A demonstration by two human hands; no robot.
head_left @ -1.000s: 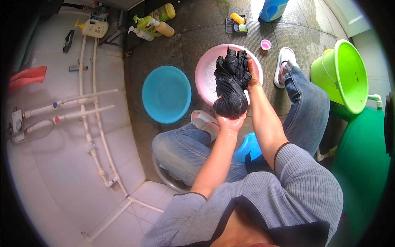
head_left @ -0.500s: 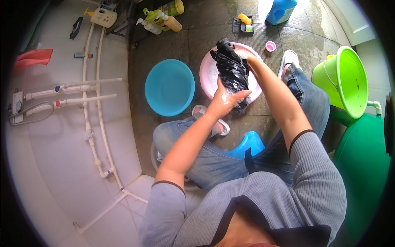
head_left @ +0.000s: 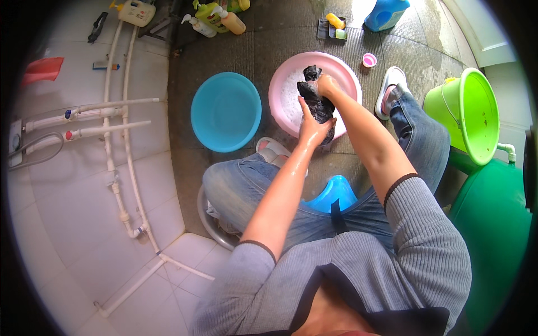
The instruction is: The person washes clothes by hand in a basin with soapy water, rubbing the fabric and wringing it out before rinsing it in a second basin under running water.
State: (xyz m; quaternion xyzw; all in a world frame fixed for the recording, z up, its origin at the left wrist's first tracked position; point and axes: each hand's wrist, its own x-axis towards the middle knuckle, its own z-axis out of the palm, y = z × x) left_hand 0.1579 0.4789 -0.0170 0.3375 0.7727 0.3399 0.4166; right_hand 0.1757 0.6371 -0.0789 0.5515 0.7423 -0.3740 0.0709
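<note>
A wet black cloth (head_left: 322, 111), bunched up with soapy foam on it, is held over the pink basin (head_left: 352, 78). My left hand (head_left: 315, 130) grips its nearer end, fingers on one side and thumb on the other. Farther along, my right hand (head_left: 327, 85) is closed around the cloth, and a dark tuft sticks out beyond its fingers. White suds (head_left: 291, 95) cover the water at the basin's left side. The cloth's kind of garment cannot be made out.
Left of the pink basin stands a blue basin (head_left: 226, 112). A green bucket (head_left: 481, 116) lies tilted at the right, by a large dark-green container (head_left: 493, 224). Pump bottles (head_left: 231, 21), a blue detergent bottle (head_left: 385, 14) and a pink cap (head_left: 369, 60) are farther off.
The black cloth has gone from a long stretched bundle to a shorter, squeezed one, lower over the basin. My right hand has shifted from its far side onto its upper part.
</note>
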